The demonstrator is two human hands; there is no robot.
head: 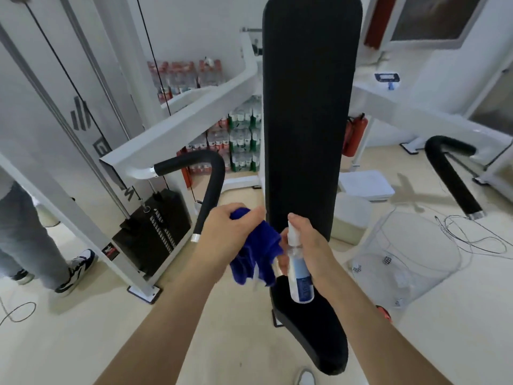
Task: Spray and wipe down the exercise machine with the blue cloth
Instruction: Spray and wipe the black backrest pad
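Note:
The exercise machine has a tall black back pad [308, 107] in the centre and a black seat pad [313, 332] below it. Two black foam handles curve out, one at the left [211, 190] and one at the right [455, 179]. My left hand [224, 232] grips the bunched blue cloth [256, 254], which hangs just left of the back pad's lower end. My right hand [308, 243] holds a clear spray bottle [298, 270] with a blue label upright, a finger on its white nozzle, close beside the cloth.
The white frame and black weight stack [155, 232] stand at the left, where another person's legs and sneakers [72, 270] are. Packs of water bottles [236, 140] and a red fire extinguisher [354, 134] sit behind. A clear plastic bin [402, 257] and loose cables [472, 237] lie at the right.

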